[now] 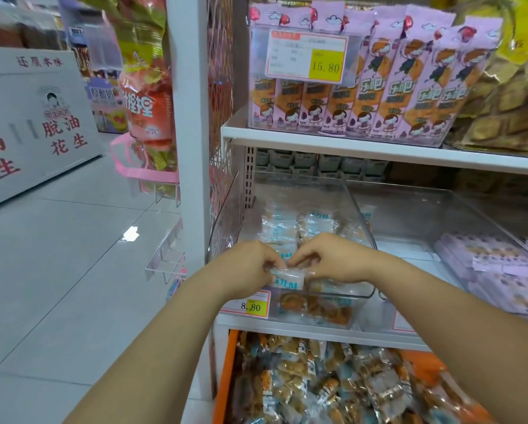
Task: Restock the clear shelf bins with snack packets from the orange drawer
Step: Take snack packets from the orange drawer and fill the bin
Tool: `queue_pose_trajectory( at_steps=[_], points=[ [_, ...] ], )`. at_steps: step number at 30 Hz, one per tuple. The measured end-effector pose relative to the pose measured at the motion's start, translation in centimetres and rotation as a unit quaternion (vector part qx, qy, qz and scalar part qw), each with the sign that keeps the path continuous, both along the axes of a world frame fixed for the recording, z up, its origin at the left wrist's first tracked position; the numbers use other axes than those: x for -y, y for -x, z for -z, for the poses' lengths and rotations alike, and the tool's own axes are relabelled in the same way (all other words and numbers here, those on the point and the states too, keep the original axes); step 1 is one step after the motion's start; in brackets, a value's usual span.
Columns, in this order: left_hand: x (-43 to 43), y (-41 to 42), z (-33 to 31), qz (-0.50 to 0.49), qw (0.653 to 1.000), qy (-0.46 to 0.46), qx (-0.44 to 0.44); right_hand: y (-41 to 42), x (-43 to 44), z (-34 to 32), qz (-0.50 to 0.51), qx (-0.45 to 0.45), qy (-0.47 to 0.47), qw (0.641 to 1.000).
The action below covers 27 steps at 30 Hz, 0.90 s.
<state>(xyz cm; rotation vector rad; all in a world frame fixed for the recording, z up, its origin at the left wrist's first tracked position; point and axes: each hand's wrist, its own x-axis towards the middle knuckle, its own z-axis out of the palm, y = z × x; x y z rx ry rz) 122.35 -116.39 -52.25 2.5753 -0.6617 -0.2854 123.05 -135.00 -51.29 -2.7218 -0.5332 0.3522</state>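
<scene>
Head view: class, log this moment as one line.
left hand: pinches snack packet | right hand: pinches it | packet: above clear bin's front | orange drawer: stocked

Head view, downward, near shelf bins [317, 209]

Landmark: shelf bin [226, 215]. Inside: snack packets [299, 228]. Over front rim: left hand [250, 264], right hand [333, 258], packet [287, 275] between. Below: drawer [226, 377]. Right: second bin [424, 215]. Left: shelf post [192, 148].

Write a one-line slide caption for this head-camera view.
Left hand and right hand pinch a snack packet over the clear bin, above the packet-filled orange drawer.
</scene>
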Motion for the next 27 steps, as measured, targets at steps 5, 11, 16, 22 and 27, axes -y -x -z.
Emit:
queue_pose_trajectory(
  at_steps=[5,11,16,22,27],
  points=[
    [-0.4,0.7,0.0,0.034,0.999,0.016,-0.014,1.7,1.2,-1.8,0.039,0.046,-0.014,0.998],
    [1.2,0.6,1.1,0.0,0.999,-0.032,0.038,2.8,1.4,-0.7,0.06,0.048,0.195,0.978],
    [2.0,0.4,1.9,-0.007,0.994,-0.097,0.057,2.1,1.7,0.5,0.05,0.106,0.191,0.975],
    [2.2,0.8,2.0,0.003,0.989,-0.136,0.062,2.1,1.9,0.0,0.027,0.152,0.196,0.969],
    [1.6,1.9,1.4,0.02,0.995,-0.09,0.049,2.6,1.9,1.2,0.035,0.101,0.231,0.967]
  ],
)
